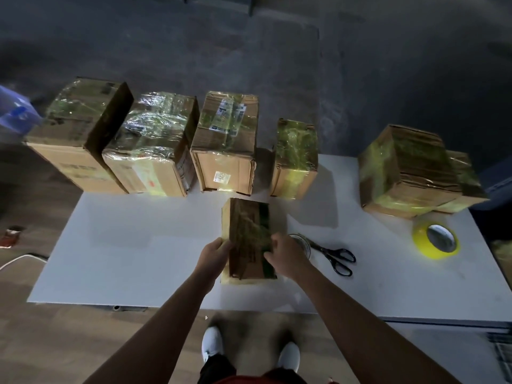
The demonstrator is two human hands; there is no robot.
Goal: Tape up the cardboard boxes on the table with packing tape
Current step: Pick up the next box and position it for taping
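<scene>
My left hand (216, 252) grips the left side of the small box (249, 239), fingers (221, 243) curled against its wall. My right hand (285, 254) comes over the box's right edge. Those fingers are bent down onto the top, their tips on the dark tape strip (265, 225) that runs along that side. Both hands are clamped on the box, one on each flank, and it stands on the white bench (138, 245) directly between them, its long side pointing away from me.

Just right of the small box, half hidden behind my right hand, lies a clear tape roll (302, 242). The black-handled scissors (335, 257) lie next to it, further right of the box, blades pointing back toward the roll. Well to the right of the box a yellow tape roll (436, 239) lies flat on the bench.

Beyond the small box, along the bench's far edge, stands a row of taped boxes (225, 142), four of them. The nearest sits just past the small box's far end and the others stretch off to the left. Far to the right of the small box sits a larger box (407, 170), wrapped in yellowish tape, with another box (465, 181) touching its right side.
</scene>
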